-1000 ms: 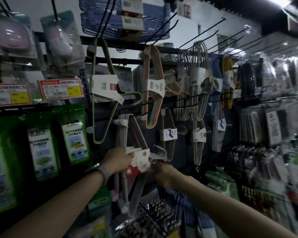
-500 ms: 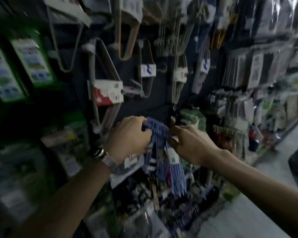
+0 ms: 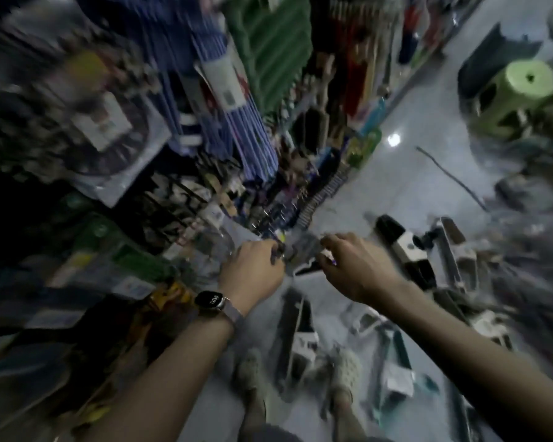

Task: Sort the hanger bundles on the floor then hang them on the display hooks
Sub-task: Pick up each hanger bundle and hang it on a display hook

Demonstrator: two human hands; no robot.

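Note:
The view is blurred and tilted down at the floor. My left hand [image 3: 253, 266], with a watch on its wrist, and my right hand [image 3: 355, 266] are close together in mid-air, fingers curled. A smeared grey shape [image 3: 300, 253] lies between them; I cannot tell if either hand holds it. Hanger bundles lie on the pale floor below: a black one with a white label [image 3: 403, 250], a grey one [image 3: 454, 250], a dark one [image 3: 294, 339] and a teal one [image 3: 396, 371].
The display rack fills the left side, with blue hanger bundles [image 3: 230, 100] and green packs [image 3: 268, 43] hanging low. A green stool [image 3: 517, 90] stands at the far right of the aisle. My two shoes [image 3: 345, 368] stand among the bundles.
The view has swung from the wall of hooks down to the floor. Both hands left the pink bundle, now on its hook, and came down past the blue bundles.

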